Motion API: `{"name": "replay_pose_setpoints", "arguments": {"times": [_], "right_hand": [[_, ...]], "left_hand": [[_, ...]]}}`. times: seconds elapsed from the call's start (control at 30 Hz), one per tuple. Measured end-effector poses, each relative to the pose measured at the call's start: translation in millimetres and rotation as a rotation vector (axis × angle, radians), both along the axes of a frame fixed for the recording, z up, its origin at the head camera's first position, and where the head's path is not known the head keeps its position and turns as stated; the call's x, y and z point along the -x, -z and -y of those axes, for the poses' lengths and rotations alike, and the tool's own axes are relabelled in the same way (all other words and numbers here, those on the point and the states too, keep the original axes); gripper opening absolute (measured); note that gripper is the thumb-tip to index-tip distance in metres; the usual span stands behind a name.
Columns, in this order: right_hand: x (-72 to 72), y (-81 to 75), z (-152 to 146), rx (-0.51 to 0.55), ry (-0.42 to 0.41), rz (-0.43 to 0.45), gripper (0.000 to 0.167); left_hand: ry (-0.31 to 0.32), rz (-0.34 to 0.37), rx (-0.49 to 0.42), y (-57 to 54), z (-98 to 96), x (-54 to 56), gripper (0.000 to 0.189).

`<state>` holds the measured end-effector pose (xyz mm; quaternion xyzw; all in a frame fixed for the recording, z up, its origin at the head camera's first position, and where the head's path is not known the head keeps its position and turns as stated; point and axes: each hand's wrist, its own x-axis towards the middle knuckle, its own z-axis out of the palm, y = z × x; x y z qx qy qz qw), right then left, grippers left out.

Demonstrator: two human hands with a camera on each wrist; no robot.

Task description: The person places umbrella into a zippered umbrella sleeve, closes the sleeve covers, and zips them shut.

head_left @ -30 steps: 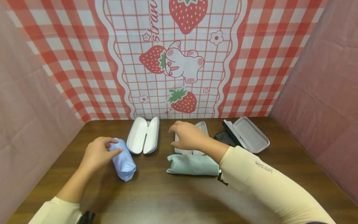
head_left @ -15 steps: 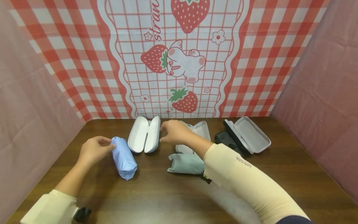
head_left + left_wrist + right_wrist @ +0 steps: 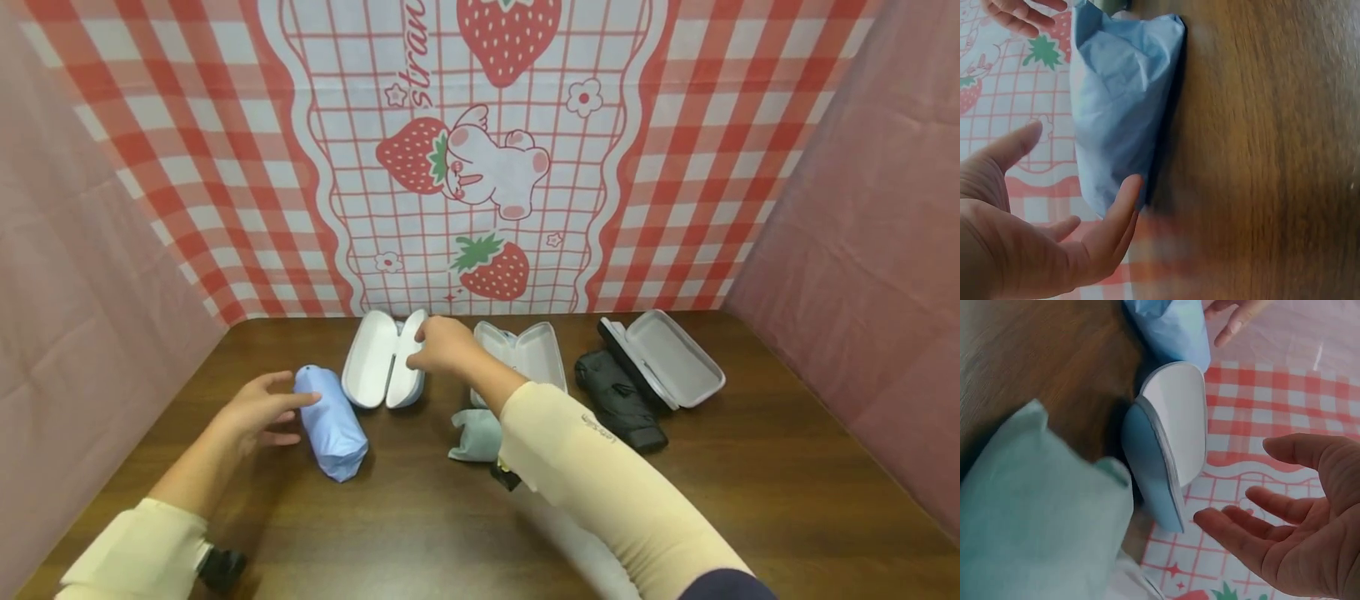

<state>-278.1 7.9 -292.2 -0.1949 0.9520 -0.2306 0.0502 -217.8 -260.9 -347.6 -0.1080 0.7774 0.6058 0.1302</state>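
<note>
My left hand (image 3: 262, 411) is at the left side of a light blue fabric bundle (image 3: 333, 429) lying on the table. In the left wrist view its thumb and fingers are spread, with nothing held. Whether a fingertip touches the bundle I cannot tell. My right hand (image 3: 444, 346) hovers by the right half of an unfolded hard case (image 3: 367, 367), blue outside and white inside. The right wrist view has those fingers loosely extended and apart from the case (image 3: 1166, 437). A pale green bundle (image 3: 472, 437) lies partly hidden under the right forearm.
A second unfolded case (image 3: 542, 362), grey inside, stands behind the green bundle, partly covered by my right arm. Farther right are a black case (image 3: 678, 358) with grey lining and a black fabric bundle (image 3: 618, 408). A checked strawberry cloth (image 3: 495, 183) hangs along the table's back edge.
My right hand has moved left from over the grey-lined case to the white-lined one. The left hand's fingers have spread apart beside the blue bundle. More of the black bundle now shows.
</note>
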Motion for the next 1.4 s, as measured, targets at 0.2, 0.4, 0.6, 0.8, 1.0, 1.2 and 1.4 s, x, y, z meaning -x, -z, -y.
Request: {"name": "replay_pose_setpoints", "arguments": {"times": [0.2,0.4,0.6,0.8,1.0,1.2,1.4], "right_hand": [[7.0,9.4,12,0.082,0.137,0.040,0.050],[13.1,23.9,22,0.153,0.257,0.077,0.041],[19.1,35.0,29,0.258,0.330,0.302,0.015],[23.3,42.8,39,0.315,0.359,0.357,0.006],[28.1,48.8,43,0.275,0.406,0.347,0.014],[31.6,55.4,38,0.292,0.437,0.357,0.026],[29.0,52.6,32,0.325,0.449,0.336,0.026]], "left_hand": [[0.059,0.061,-0.029,5.8,3.2,5.9,0.110],[0.071,0.061,-0.011,14.3,0.4,8.4,0.119],[0.032,0.037,0.028,20.7,-4.8,8.0,0.113],[-0.004,0.012,0.081,22.5,-12.2,9.4,0.111],[-0.043,-0.007,0.106,25.4,-18.9,15.9,0.108],[-0.036,-0.027,0.105,28.0,-21.8,19.9,0.102],[-0.019,-0.020,0.062,21.7,-16.6,20.1,0.097]]}}
